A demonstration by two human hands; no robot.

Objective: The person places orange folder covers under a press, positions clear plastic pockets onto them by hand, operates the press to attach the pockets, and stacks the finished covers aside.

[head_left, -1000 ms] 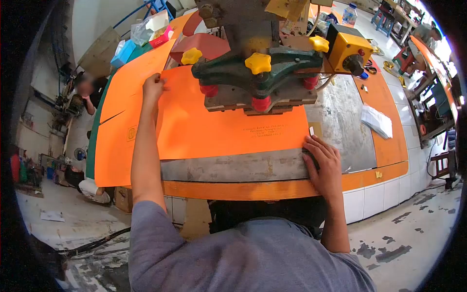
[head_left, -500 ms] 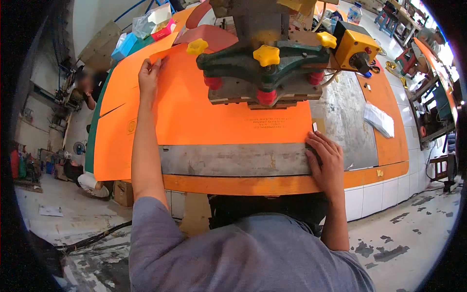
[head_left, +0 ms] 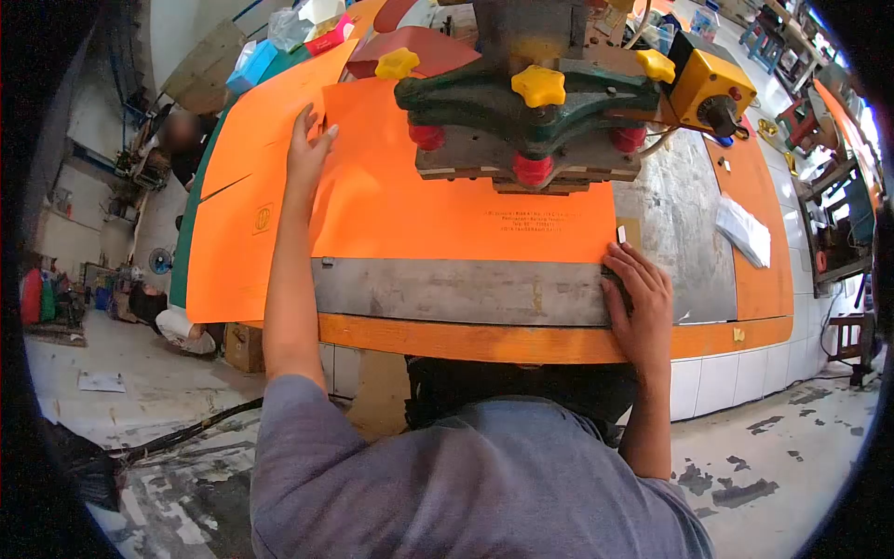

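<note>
An orange printed sheet (head_left: 400,219) lies on the grey metal plate (head_left: 447,291), partly under the press head (head_left: 531,112) with its green frame, yellow star knobs and red spacers. Small dark lettering shows near the sheet's right side. My left hand (head_left: 305,158) is at the sheet's left edge, thumb and fingers apart, gripping nothing. My right hand (head_left: 641,300) lies with fingers stretched out at the sheet's near right corner, next to a small whitish stop (head_left: 621,235). Left of my left arm are more orange sheets (head_left: 228,247), one bearing a printed emblem.
A yellow control box (head_left: 715,88) with a black knob stands right of the press. White folded material (head_left: 743,231) lies on the orange tabletop (head_left: 768,293). Blue and pink boxes (head_left: 251,65) sit at the back left. Another person (head_left: 177,140) is at far left.
My left hand has let go of the sheet's raised far left edge and its fingers have spread. The sheet now lies flatter. My right hand stays at the corner; the view has shifted slightly.
</note>
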